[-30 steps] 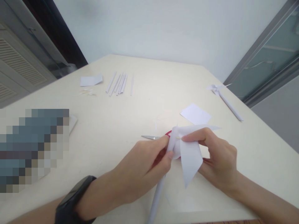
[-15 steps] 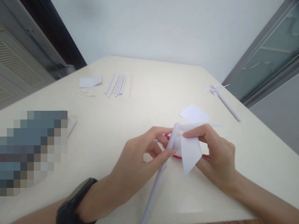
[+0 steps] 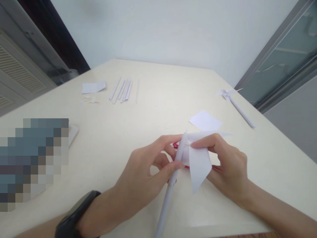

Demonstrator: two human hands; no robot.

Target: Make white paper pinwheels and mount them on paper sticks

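Since a second ago, left hand [image 3: 146, 172] has opened its fingers yet still pinches the rolled paper stick [image 3: 170, 188]; scissors [image 3: 176, 145] now mostly hidden. Right hand [image 3: 228, 168] pinches the paper pinwheel [image 3: 198, 158] near the counter's [image 3: 138, 125] front edge; steadying the stick should keep the toothpick [image 3: 188, 144] straight.

Head view, forward-down, close over table [image 3: 138, 112].

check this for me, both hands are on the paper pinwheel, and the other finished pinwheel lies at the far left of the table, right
Not quite. The head view shows the left hand and right hand both on the paper pinwheel, but the other finished pinwheel lies at the far right of the table, not the far left. The far left holds rolled paper sticks.
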